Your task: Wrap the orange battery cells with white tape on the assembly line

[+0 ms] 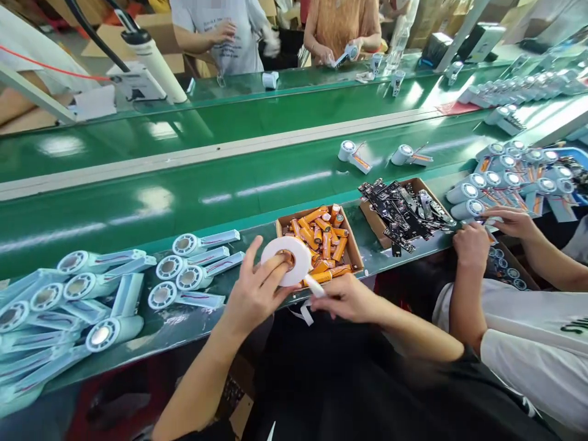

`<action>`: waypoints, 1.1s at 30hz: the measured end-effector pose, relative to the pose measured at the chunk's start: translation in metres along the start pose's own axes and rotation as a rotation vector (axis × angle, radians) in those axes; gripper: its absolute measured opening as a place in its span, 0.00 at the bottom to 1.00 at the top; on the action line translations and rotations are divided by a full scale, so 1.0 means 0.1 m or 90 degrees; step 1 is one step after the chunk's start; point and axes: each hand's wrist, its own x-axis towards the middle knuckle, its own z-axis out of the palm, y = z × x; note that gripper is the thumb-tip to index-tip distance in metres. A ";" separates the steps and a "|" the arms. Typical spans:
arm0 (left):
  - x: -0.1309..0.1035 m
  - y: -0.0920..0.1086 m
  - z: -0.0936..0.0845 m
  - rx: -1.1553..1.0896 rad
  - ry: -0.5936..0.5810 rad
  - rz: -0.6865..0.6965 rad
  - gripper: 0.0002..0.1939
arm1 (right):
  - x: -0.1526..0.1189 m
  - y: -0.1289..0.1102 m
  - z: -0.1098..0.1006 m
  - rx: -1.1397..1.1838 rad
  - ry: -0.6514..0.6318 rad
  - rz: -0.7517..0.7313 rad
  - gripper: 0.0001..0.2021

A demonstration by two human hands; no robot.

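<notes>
My left hand (257, 291) grips a white roll of tape (298, 257), with fingers in its central hole. Close to the roll's lower right edge, my right hand (340, 298) is closed on a strip of white tape (316, 286) that runs from the roll. A loose white strip hangs below. Just behind the roll stands a cardboard box (356, 252) full of orange battery cells (327, 239), partly covered by the roll and my hands.
Light blue fan housings (114, 332) lie on the left of the green bench. A box of black circuit boards (404, 211) stands to the right. Beside it a co-worker's hands (473, 242) handle a part. People stand across the conveyor belt (257, 174), which carries two housings.
</notes>
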 end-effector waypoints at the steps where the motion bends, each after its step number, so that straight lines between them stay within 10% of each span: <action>1: -0.07 -0.03 -0.04 0.006 0.010 -0.019 0.24 | -0.01 0.02 0.12 -0.037 -0.050 -0.051 0.14; 5: -0.34 -0.15 -0.19 0.044 0.067 -0.124 0.25 | 0.06 0.04 0.13 -0.220 -0.166 -0.248 0.15; 9: -0.51 -0.11 -0.20 0.055 0.103 -0.161 0.26 | 0.25 -0.01 -0.21 -0.430 -0.012 -0.191 0.18; 15: -0.47 0.07 -0.07 0.021 0.066 -0.156 0.26 | 0.37 -0.01 -0.13 -0.615 -0.067 -0.123 0.07; 29: -0.40 0.17 -0.12 0.012 -0.015 -0.064 0.23 | 0.38 0.10 -0.30 0.170 0.199 0.009 0.17; 33: -0.37 0.22 -0.16 0.013 -0.080 -0.001 0.24 | 0.38 -0.08 -0.37 0.119 0.220 0.003 0.17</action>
